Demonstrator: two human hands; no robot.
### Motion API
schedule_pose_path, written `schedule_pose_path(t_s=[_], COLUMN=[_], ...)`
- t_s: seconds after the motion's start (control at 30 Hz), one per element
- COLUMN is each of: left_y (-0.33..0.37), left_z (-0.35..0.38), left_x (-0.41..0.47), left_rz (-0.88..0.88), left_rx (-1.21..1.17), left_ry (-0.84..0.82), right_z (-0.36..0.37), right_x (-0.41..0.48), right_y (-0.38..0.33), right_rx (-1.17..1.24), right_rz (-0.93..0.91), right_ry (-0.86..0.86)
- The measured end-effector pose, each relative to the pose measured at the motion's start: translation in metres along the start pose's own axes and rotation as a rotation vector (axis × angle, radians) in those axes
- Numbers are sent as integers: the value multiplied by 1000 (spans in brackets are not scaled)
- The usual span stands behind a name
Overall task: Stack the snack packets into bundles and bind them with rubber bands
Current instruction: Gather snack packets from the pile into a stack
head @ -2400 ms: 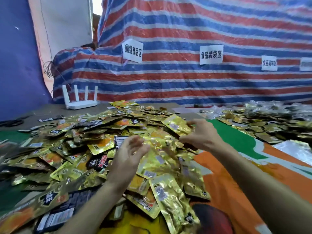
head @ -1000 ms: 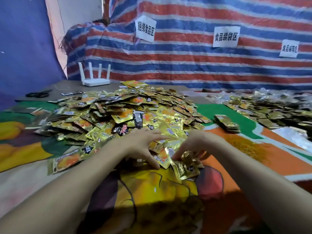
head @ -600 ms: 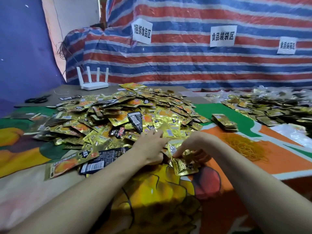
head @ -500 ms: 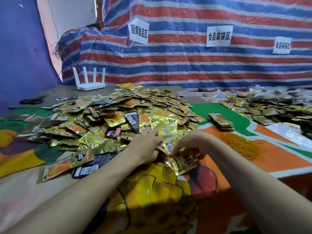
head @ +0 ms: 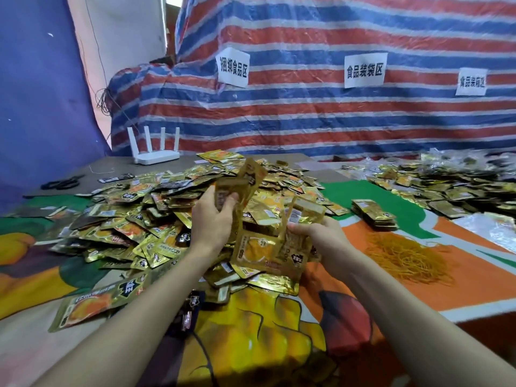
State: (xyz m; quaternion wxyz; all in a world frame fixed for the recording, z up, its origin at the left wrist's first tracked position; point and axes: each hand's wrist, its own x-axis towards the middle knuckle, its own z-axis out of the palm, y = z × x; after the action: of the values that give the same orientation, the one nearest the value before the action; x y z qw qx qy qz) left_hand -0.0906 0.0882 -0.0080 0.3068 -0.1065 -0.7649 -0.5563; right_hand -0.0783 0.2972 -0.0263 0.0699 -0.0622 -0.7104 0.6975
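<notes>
1. The left hand (head: 213, 219) is pinching a few gold raised packets (head: 245, 182) between thumb and curled fingers. It is holding them up above the loose heap (head: 156, 208). The right hand (head: 318, 238) is gripping a second handful (head: 303, 216), and more packets are drooping below it, towards the camera.
2. The two handfuls are sitting apart. The left one is higher and farther from the person; the right one is lower, nearer and off to the right.
3. The raised packets are standing nearly upright, their long axis leaning a little to the right. Those in the second handful are lying skewed against one another, not yet squared into a stack.
4. Judging from this, the stacking step is turning on that offset. The left hand's packets would need to come down and to the right, long edges parallel with the right hand's, before anything can be bound.
5. The rubber bands (head: 407, 258) are lying in a tangle on the orange cloth, to the right of the right hand and well away from the left. The right hand is therefore the nearer one for fetching a band.
6. A finished bundle (head: 374, 213) is resting just beyond the bands, on the green patch.
</notes>
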Motion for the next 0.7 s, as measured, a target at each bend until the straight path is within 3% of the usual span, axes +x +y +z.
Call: schedule_pose_path(t_s=[0.3, 0.43, 0.57, 0.7], left_y=[-10, -12, -26, -49], left_z=[-16, -22, -17, -9], left_x=[18, 30, 27, 7], left_rz=[-196, -238, -300, -344], left_rx=[-418, -471, -488, -284], left_ry=[325, 465, 426, 218], right_z=[31, 47, 62, 76], right_x=[13, 22, 29, 31], right_y=[4, -1, -2, 6], right_rx=[213, 259, 287, 213], right_rz=[-237, -269, -234, -248], right_ry=[71, 116, 93, -6])
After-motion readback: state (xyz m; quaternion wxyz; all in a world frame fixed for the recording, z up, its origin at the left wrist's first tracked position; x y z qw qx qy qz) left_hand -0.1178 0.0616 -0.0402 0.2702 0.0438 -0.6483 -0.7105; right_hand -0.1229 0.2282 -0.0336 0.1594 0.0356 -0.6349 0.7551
